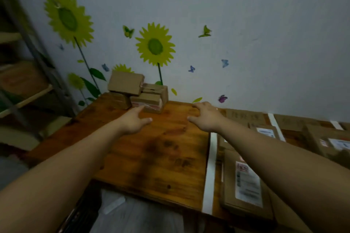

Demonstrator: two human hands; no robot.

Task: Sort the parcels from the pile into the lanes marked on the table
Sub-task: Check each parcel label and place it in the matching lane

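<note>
Left hand [134, 121], right hand [206, 117]: spread, empty, near parcel pile [149, 98]. Risk: my nudge could topple perched top parcel [126, 82] off bench [151, 157].

Wood table [151, 157] w/ parcels [149, 98], tape strips [209, 172]

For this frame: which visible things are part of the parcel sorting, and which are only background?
Job: parcel pile, white tape lane lines, labelled parcels in the lanes, wooden table, left hand, right hand, both empty.
Background: shelf rack, sunflower stickers, butterfly stickers.
</note>
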